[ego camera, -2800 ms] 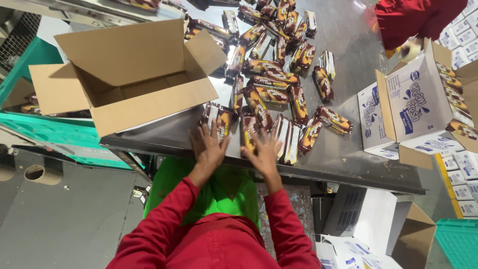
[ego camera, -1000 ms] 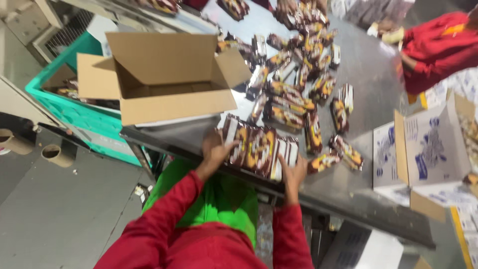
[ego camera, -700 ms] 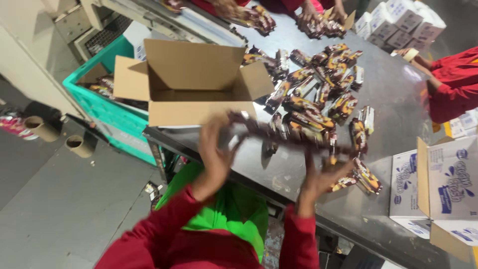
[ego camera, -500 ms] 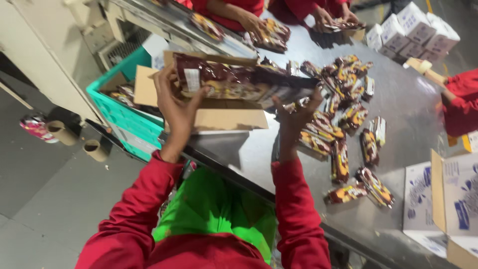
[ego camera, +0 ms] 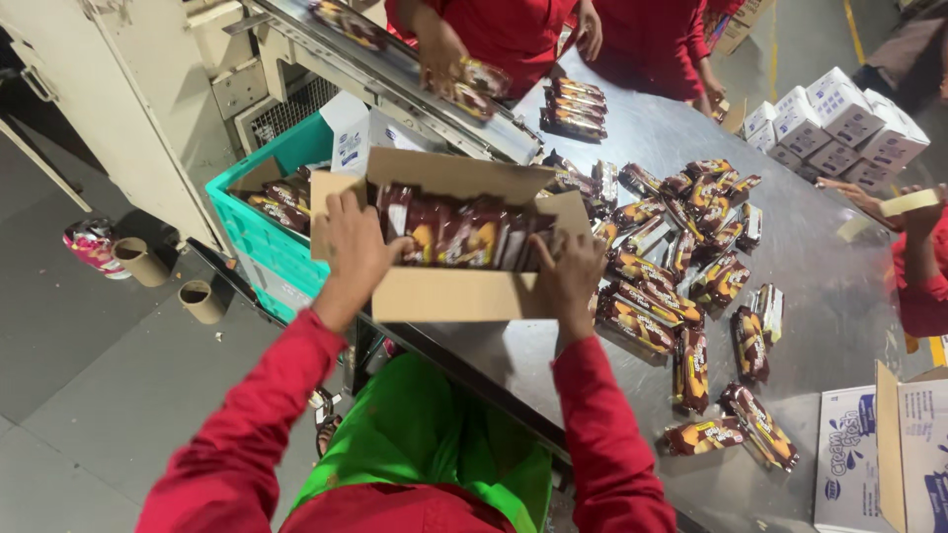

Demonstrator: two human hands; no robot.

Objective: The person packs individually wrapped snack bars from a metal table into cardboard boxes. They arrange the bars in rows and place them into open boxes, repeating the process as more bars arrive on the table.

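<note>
The row of packets (ego camera: 459, 229), lifted a moment ago, now sits inside the cardboard box (ego camera: 449, 291). The left hand (ego camera: 353, 240) and right hand (ego camera: 570, 279) press its ends, fingers curled around them.

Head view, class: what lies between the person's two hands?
A row of brown snack packets spans from left hand to right hand, inside the open cardboard box, in the head view.

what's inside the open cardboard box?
The cardboard box holds a row of brown snack packets on edge, pressed between left hand and right hand. Anything beneath them is hidden.
</note>
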